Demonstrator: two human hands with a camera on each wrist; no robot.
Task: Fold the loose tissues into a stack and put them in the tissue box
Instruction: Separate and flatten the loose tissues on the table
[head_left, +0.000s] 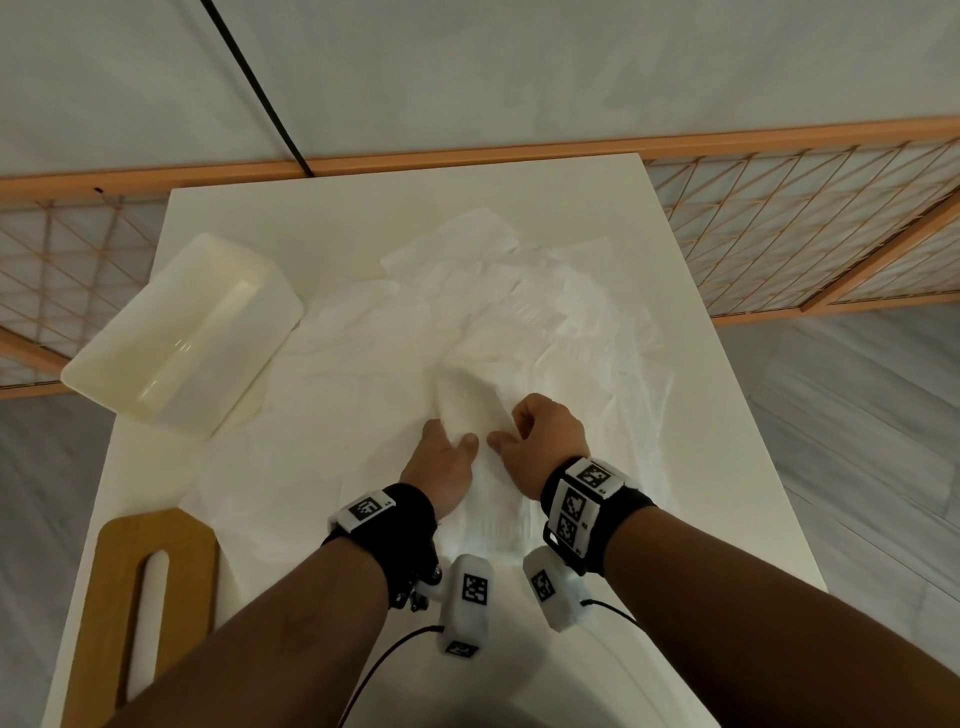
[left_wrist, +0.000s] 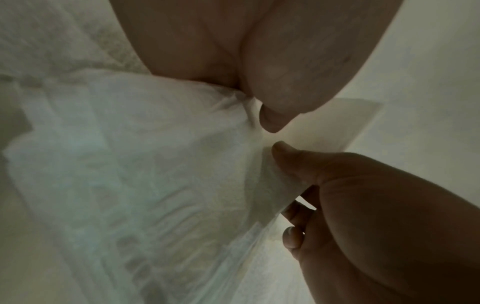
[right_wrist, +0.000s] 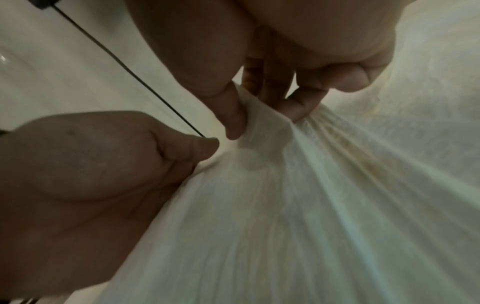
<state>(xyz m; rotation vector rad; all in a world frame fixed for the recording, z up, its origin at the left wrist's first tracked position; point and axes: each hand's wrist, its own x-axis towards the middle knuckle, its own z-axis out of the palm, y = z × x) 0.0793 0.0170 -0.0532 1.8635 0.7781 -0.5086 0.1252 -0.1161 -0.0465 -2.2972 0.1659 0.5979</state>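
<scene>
White counter (head_left: 675, 467), pale wall behind, orange lattice rail along far edge.

L to R from the grips: wooden lid w/ slot (head_left: 130, 597) near-left of both hands, well apart. Tissue box (head_left: 171, 332), 1, open, white, tilted at the counter's left edge, far-left of the grips. Nothing in it that I can see.

Left hand (head_left: 441, 467): grip closed to a pinch, thumb and fingers on near edge of one tissue (head_left: 470, 400). Right hand (head_left: 545, 441) just beside it, same sheet, thumb and fingers (right_wrist: 298, 107) bunching the edge; the paper pleats at the pinch.

Loose tissues (head_left: 519, 301) spread beyond and right of the grips, overlapping. Several; exact count not readable, white on white.

Handling, my read: v. light, limp, no stiffness, tears if yanked. Prob. best held at corners or edge w/ both hands, kept taut, creased flat on the counter. Stack not begun as far as I can tell.
</scene>
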